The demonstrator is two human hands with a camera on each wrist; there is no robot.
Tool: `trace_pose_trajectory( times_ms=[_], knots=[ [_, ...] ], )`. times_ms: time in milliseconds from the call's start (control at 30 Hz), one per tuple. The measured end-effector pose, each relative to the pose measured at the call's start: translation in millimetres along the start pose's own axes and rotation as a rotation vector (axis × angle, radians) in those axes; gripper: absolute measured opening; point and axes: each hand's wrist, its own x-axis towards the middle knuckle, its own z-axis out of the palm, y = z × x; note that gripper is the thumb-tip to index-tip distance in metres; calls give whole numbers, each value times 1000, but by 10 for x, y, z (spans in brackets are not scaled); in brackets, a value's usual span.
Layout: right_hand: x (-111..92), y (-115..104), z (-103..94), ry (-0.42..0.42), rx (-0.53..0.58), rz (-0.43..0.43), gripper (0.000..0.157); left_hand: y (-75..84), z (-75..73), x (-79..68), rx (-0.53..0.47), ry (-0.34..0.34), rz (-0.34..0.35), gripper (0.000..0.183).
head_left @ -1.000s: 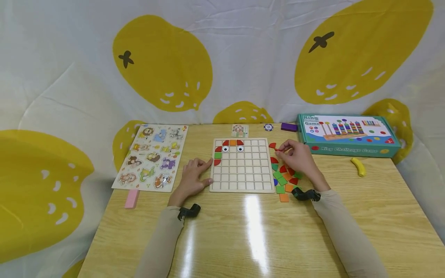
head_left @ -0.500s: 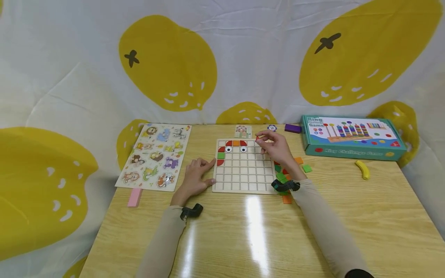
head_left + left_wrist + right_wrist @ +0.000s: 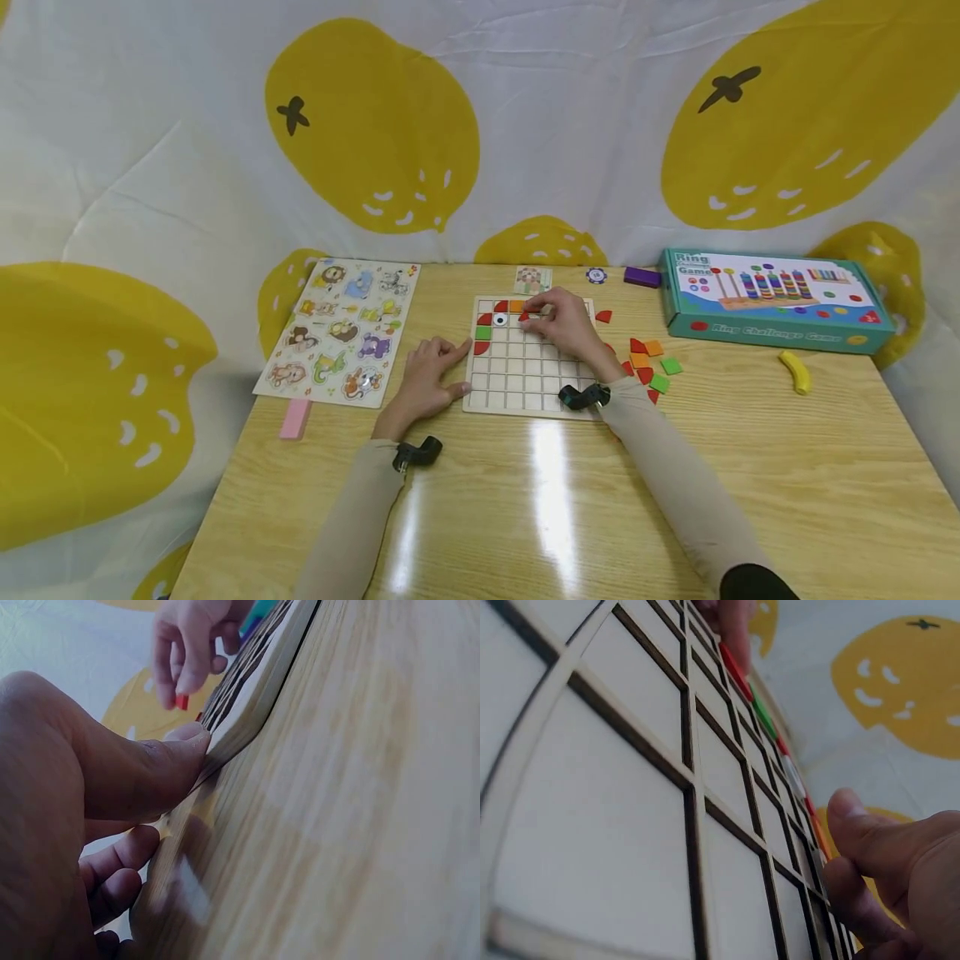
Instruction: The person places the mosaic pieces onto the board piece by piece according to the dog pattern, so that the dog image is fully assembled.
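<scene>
A wooden grid board (image 3: 517,387) lies mid-table, its cells partly filled. Along its top left are red quarter-round tiles (image 3: 482,348), a green square tile (image 3: 483,332), an orange tile (image 3: 517,306) and a round eye piece (image 3: 500,320). My left hand (image 3: 426,382) has its thumb and forefinger spread against the board's left edge. In the left wrist view the thumb (image 3: 161,754) presses at the board's corner. Over the upper cells, my right hand (image 3: 566,327) pinches a small red tile (image 3: 182,701) between thumb and forefinger; the hand covers the cells beneath it.
Loose red, orange and green tiles (image 3: 639,360) lie right of the board. A pattern card (image 3: 533,279), a poker chip (image 3: 596,276) and a purple block (image 3: 642,277) line the back. An animal puzzle (image 3: 341,333), pink block (image 3: 296,418), game box (image 3: 780,300) and toy banana (image 3: 795,372) flank them.
My right hand has picked up a red tile from the loose ones and carried it left over the board's upper cells. My left hand has stayed at the board's edge.
</scene>
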Motion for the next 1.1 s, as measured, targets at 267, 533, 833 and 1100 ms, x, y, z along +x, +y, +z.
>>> trace_pose_trajectory(
  times_ms=[267,533,833,1100],
  knots=[
    [66,-62,50,-51,-144,6,24,6,7,8,10,11,12,75],
    [58,-85,36,-78,-169,30,25,4,1,2,12,12,14,75],
    [72,-122,48,-69,-179,68,20,5,-6,7,8,8,8,74],
    [75,-121,58,-78,-181,76,20,-8,0,12,21,8,11,75]
  ],
)
